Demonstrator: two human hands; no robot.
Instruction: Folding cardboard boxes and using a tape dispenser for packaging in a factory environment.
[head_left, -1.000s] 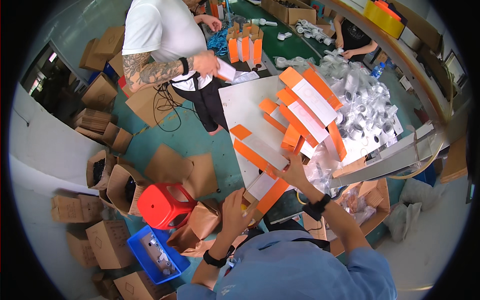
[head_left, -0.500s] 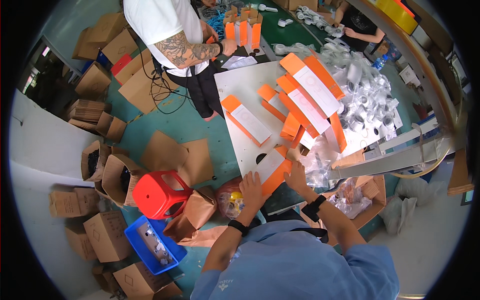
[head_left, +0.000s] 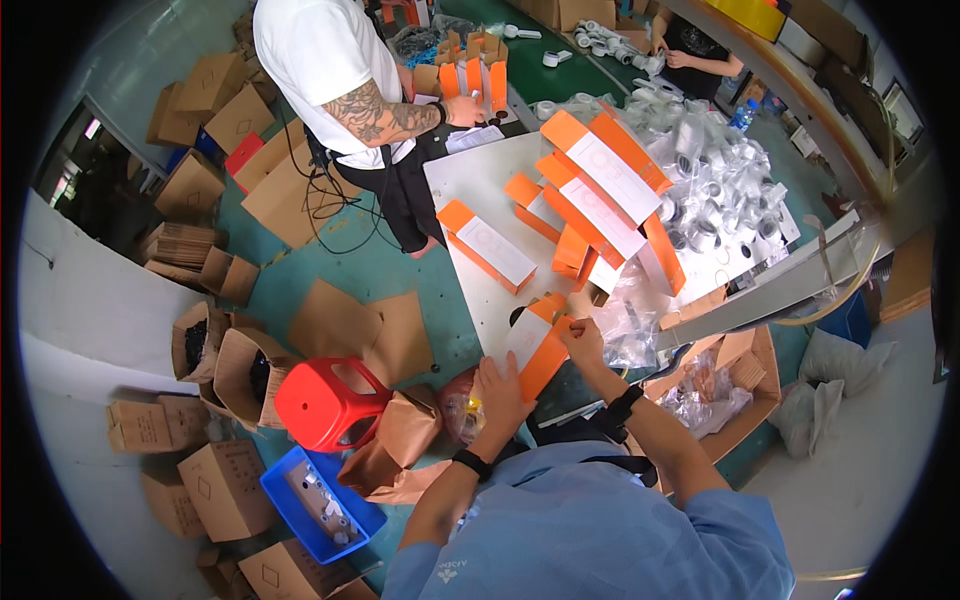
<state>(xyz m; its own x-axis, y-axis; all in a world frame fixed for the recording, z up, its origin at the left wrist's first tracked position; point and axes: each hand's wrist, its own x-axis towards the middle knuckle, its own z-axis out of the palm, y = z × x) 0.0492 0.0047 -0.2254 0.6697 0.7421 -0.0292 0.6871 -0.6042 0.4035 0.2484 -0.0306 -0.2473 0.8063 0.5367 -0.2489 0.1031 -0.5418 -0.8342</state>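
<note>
An orange and white carton (head_left: pixel 541 363) lies slanted at the near edge of the white table, its far-end flaps standing up. My left hand (head_left: pixel 503 393) is closed around its near left side, thumb and fingers against the white face. At the far right end my right hand (head_left: pixel 584 343) pinches the orange edge by the flaps; its fingertips are partly hidden. Just beyond lies a heap of open orange and white cartons (head_left: pixel 603 180), some stacked on others. A single carton (head_left: pixel 490 248) lies apart on the left of the table (head_left: pixel 455 172).
Plastic-wrapped white parts (head_left: pixel 705 170) are heaped at the far right of the table. A co-worker (head_left: pixel 340 90) stands far left. Left of me are a red stool (head_left: pixel 318 405) and a blue bin (head_left: pixel 280 492). An open cardboard box (head_left: pixel 745 425) with plastic bags sits at right.
My right hand has risen slightly and its fingers have drawn together at the carton's flap end. The left hand stays on the carton. The whole view has shifted a little.
</note>
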